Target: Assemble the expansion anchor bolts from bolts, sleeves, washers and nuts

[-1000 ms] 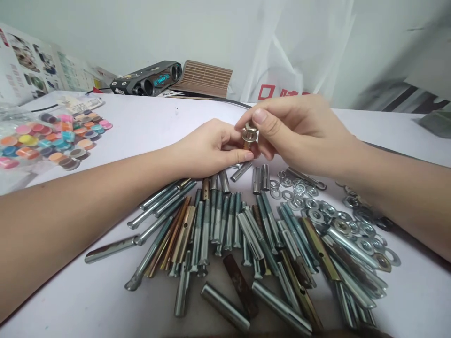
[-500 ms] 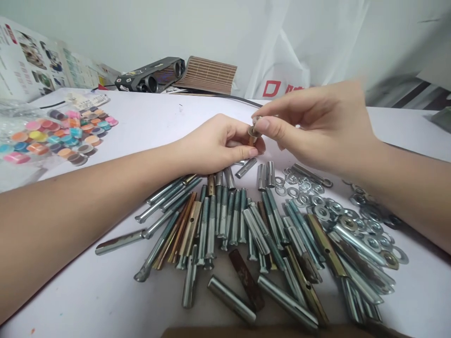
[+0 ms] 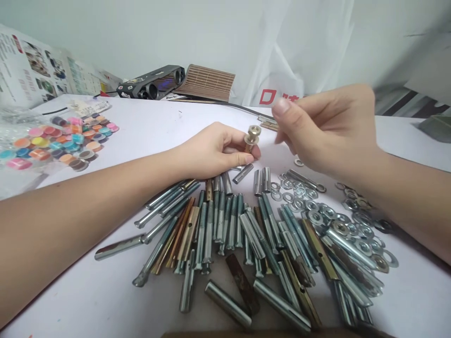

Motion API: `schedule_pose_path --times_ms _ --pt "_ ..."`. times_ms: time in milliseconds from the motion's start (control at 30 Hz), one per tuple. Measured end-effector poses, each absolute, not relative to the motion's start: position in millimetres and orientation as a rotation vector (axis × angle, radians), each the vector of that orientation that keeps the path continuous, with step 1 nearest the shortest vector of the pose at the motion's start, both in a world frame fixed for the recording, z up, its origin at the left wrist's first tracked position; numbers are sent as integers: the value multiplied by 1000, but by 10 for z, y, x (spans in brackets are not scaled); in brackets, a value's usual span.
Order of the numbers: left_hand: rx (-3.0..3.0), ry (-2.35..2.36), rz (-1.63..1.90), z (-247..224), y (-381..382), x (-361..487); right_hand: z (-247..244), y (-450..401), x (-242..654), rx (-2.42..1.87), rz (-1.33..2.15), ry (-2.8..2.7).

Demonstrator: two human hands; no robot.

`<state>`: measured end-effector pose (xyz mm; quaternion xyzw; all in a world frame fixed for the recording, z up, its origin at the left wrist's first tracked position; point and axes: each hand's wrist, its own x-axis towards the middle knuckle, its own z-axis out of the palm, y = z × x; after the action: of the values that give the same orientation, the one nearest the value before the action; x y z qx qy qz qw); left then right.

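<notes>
My left hand [image 3: 214, 150] is closed around an anchor bolt [image 3: 248, 146], held upright above the table's middle. A washer [image 3: 251, 139] and a brass-coloured nut [image 3: 254, 131] sit at its top end, above my fingers. Most of the bolt is hidden in the hand. To the right of the nut, and apart from it, my right hand [image 3: 324, 126] hovers with its thumb against curled fingers; nothing shows in them. Below lie several threaded bolts [image 3: 221, 218], metal sleeves [image 3: 229, 303] and a heap of washers and nuts [image 3: 315, 216].
At the left lie colourful small caps [image 3: 56, 141] beside clear plastic packaging [image 3: 14, 122]. A dark device with round ends [image 3: 151, 83] and a slatted bamboo mat [image 3: 207, 80] stand at the back. Behind my right hand hangs a white plastic bag [image 3: 278, 61]; a black cable [image 3: 239, 109] runs across the table.
My right hand has let go of the nut and moved a little right, away from the bolt. The nut and washer now show plainly. My left hand keeps its hold.
</notes>
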<state>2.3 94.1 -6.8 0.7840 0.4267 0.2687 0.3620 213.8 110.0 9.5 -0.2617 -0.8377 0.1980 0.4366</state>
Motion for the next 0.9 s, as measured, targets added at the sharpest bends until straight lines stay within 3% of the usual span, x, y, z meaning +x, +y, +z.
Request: schedule_pose_path --times_ms 200,600,900 --pt "2068 1108 696 -71 950 26 89 1105 2106 -560 383 -2249" --pt "2032 1087 743 -117 977 8 152 1130 2093 -655 -154 -2453" --pt "2128 1177 823 -125 948 37 80 1203 2187 -722 -69 -2380"
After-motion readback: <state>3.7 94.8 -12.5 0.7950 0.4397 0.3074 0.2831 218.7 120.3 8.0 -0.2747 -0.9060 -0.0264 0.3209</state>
